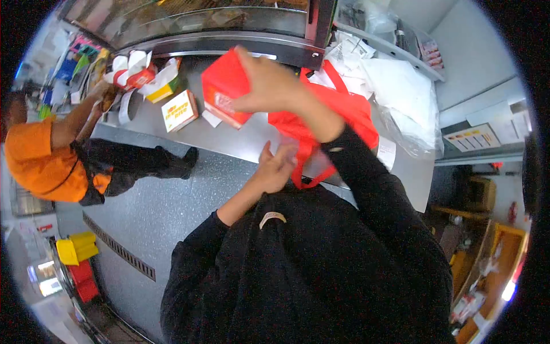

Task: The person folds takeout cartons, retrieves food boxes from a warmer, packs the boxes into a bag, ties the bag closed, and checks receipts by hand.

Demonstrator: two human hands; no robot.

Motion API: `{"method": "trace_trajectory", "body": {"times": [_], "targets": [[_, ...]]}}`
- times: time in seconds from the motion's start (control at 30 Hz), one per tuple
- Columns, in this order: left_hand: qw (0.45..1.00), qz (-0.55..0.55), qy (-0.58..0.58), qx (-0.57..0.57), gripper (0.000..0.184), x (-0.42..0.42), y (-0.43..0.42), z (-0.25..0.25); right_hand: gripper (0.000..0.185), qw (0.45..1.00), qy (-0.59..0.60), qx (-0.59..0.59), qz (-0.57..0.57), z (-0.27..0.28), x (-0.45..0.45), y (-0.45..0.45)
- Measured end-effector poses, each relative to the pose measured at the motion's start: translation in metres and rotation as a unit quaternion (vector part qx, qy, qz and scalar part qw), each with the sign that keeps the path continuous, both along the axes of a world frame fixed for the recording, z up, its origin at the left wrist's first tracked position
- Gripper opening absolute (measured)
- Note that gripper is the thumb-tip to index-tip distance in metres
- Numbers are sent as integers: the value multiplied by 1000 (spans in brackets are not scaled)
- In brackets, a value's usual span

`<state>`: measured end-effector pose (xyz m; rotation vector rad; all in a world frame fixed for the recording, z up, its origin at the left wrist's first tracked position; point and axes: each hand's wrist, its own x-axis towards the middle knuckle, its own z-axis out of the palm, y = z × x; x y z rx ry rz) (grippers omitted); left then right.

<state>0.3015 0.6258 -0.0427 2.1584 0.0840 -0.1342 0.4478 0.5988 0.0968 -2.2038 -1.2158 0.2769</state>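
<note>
One red box (226, 89) was raised above the table (235, 142), outside the red bag (352, 117) and to its left. Your right hand (269, 86) had it pinched between thumb and fingers, the thumb on the near side and the fingers over the upper part. The box was tilted, and blur hid most of its printing.

Your left hand (275, 169) held nothing that showed; its fingers were loosely spread and partly curled, close to the bag's near side, though you could not tell whether they touched it. The bag lay slumped on the table, with a loose handle (306, 183) drooping over the near edge. Whether anything was inside could not be told.

So far as could be judged, the box was in hand but neither set down nor bagged, and the handles were not gathered together.

Farther out, a printed white box (180, 112) stood to the left, with a yellow carton (163, 89) just beyond it. A co-worker in orange (43, 160) reached toward a red and white carton (137, 71). Loose papers (346, 54) and a plastic-wrapped bundle (398, 97) lay behind and right of the bag.
</note>
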Motion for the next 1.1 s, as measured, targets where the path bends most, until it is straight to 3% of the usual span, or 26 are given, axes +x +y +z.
{"method": "trace_trajectory", "body": {"times": [0.07,0.13,0.23,0.33,0.37,0.5,0.6,0.7,0.8,0.9,1.0,1.1], "targets": [[994,49,-78,60,43,15,12,10,94,990,-67,109,51,15,29,-34],[965,124,-165,159,42,36,18,18,93,990,-87,87,63,32,43,-70],[978,103,-144,112,42,77,17,-4,93,994,-84,20,61,35,50,-109],[981,187,-40,28,47,102,15,-5,96,996,-34,29,72,-14,56,-134],[972,191,-122,53,56,109,17,-19,96,996,-26,52,71,-30,57,-139],[977,112,-174,44,75,120,33,-14,97,992,-25,126,-2,-74,60,-155],[988,69,-90,-106,78,123,31,5,96,977,-159,136,-37,-93,56,-152],[965,29,-28,-259,82,116,27,45,96,976,-217,14,6,-100,65,-157],[985,62,-129,-97,80,119,44,46,97,966,-191,-131,114,-91,63,-166],[978,57,-200,35,77,118,45,56,96,957,-152,-223,109,-79,61,-169],[983,-9,-163,82,75,103,35,74,95,972,-120,-200,21,-80,80,-174],[982,-97,-158,48,76,91,24,60,95,966,-71,-240,-70,-68,88,-162]]}}
